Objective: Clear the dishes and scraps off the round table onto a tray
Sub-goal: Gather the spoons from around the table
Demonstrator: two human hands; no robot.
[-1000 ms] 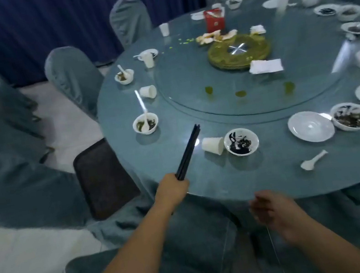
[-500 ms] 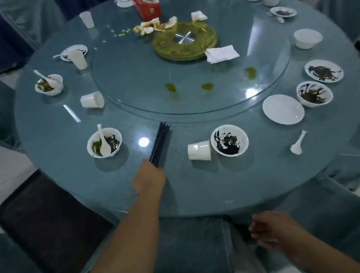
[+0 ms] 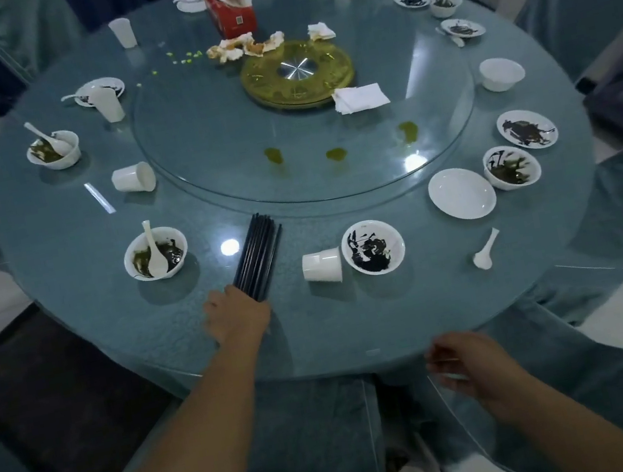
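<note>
Head view: our right hand (image 3: 465, 362) hangs loosely curled and empty below the worktop (image 3: 360, 331) rim. The tray (image 3: 40, 408) sits on our left. Our left hand (image 3: 238, 315) grips bundled chopsticks (image 3: 259, 253), tips on the glass, probably to square them. Dirty bowls (image 3: 373, 246) lie beyond.

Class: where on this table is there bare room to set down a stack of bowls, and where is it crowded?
Bare: the near rim between the left hand and the loose spoon, in front of the tipped cup; also the left of the turntable, between the gold hub and its edge. Crowded: the right rim, around the clean plate.
</note>
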